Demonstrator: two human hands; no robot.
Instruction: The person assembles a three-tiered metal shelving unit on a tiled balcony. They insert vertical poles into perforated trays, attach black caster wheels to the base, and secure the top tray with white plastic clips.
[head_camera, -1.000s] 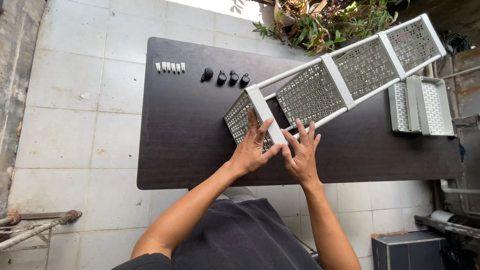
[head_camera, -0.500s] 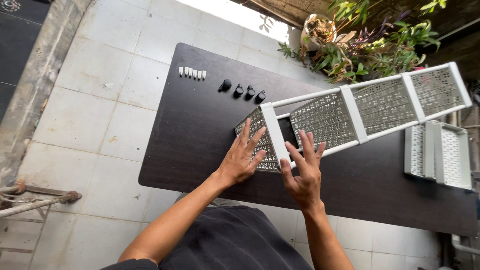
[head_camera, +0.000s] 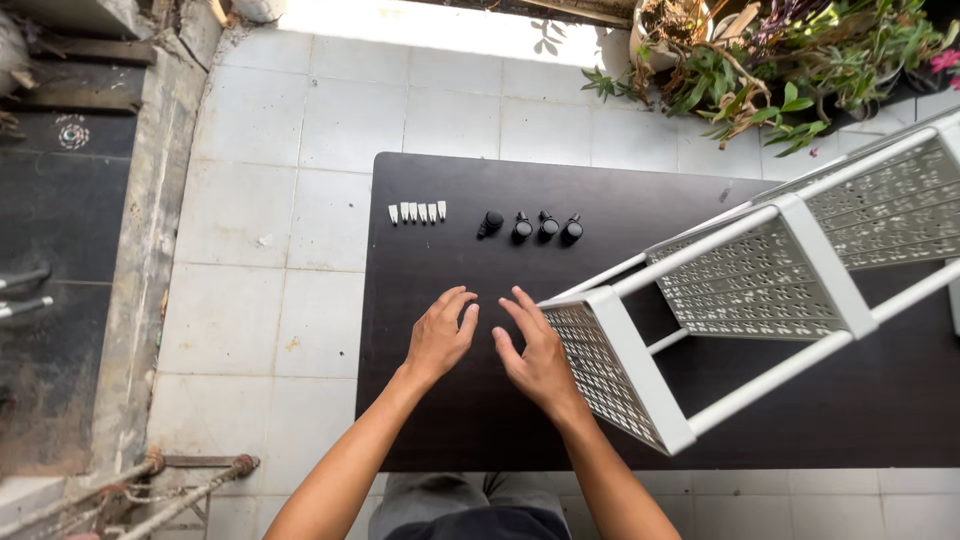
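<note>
Rack (head_camera: 760, 290), white perforated metal, lies on dark table (head_camera: 440, 420); left hand (head_camera: 440, 335) and right hand (head_camera: 535, 350) open, empty, right beside its end.

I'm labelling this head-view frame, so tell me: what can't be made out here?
- White rack: far end cut off by the right edge.
- Right hand: whether it touches the rack's corner is unclear.
- White pegs and black casters: too small for detail.
- Left hand: palm faces down, underside hidden.
</note>
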